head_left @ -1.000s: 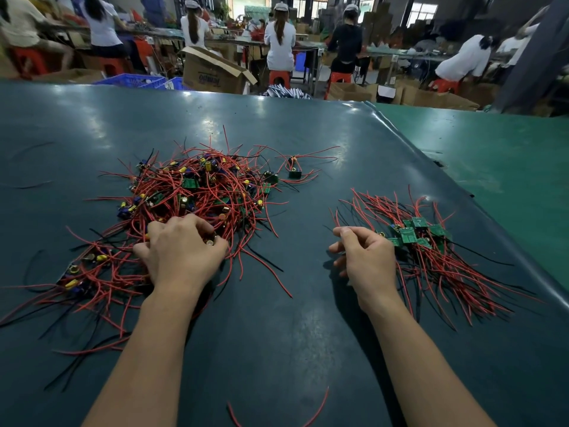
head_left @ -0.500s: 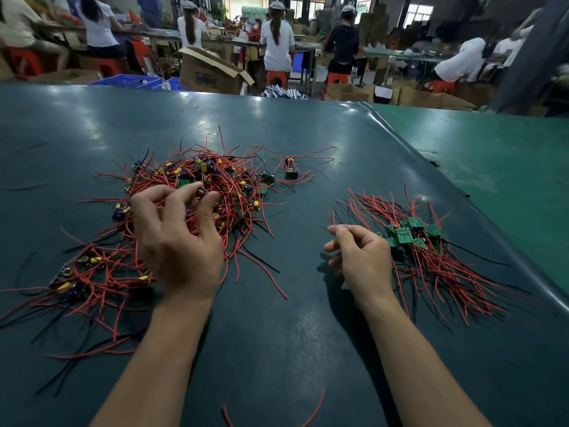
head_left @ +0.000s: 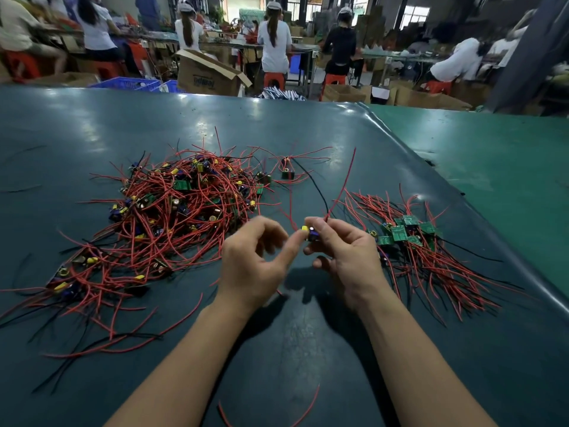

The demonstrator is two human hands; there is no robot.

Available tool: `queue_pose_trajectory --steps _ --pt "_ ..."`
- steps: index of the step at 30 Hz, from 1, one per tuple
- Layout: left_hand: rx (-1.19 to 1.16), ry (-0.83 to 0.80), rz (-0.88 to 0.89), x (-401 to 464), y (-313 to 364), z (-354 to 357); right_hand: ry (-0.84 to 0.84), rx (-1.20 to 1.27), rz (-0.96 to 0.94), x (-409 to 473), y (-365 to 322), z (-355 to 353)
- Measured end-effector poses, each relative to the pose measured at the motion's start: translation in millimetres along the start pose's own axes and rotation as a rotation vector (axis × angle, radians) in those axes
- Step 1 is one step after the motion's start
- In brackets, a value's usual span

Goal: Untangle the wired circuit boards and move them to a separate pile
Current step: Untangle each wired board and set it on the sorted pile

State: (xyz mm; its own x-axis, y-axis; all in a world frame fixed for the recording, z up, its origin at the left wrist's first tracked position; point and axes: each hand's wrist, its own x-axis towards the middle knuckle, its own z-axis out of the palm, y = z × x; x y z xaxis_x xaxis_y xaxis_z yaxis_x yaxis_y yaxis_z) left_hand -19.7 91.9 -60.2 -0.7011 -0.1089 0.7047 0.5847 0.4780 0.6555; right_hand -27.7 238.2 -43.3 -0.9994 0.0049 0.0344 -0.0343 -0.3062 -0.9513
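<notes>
A small wired circuit board with a yellow and a purple component (head_left: 308,233) is pinched by the right hand (head_left: 345,257), raised above the dark green bench (head_left: 277,349). Its red and black leads rise up and away from the fingers. The left hand (head_left: 255,260) is held just beside it, index fingertip touching the yellow part, other fingers loosely curled. A tangled heap of red-wired boards (head_left: 172,208) lies beyond the left hand; a tidier pile of green boards with red wires (head_left: 412,241) lies just right of the right hand.
</notes>
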Motion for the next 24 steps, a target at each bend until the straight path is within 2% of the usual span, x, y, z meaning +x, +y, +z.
queue_pose_trajectory --steps 5,10,13,18,21,24 --pt "-0.147 -0.130 -0.383 3 -7 7 0.035 -0.068 -0.046 2 3 1" --pt "-0.412 -0.206 -0.575 10 -10 5 -0.006 -0.134 -0.097 4 3 0" --pt "-0.434 -0.238 -0.557 13 -11 2 -0.020 -0.156 -0.094 3 4 1" --pt "-0.383 -0.248 -0.453 13 -8 5 0.102 -0.201 -0.124 3 10 9" --pt "-0.436 -0.155 -0.532 15 -7 5 0.149 -0.257 -0.152 7 10 7" --pt "-0.441 -0.204 -0.604 16 -9 3 0.181 -0.150 -0.095 10 8 4"
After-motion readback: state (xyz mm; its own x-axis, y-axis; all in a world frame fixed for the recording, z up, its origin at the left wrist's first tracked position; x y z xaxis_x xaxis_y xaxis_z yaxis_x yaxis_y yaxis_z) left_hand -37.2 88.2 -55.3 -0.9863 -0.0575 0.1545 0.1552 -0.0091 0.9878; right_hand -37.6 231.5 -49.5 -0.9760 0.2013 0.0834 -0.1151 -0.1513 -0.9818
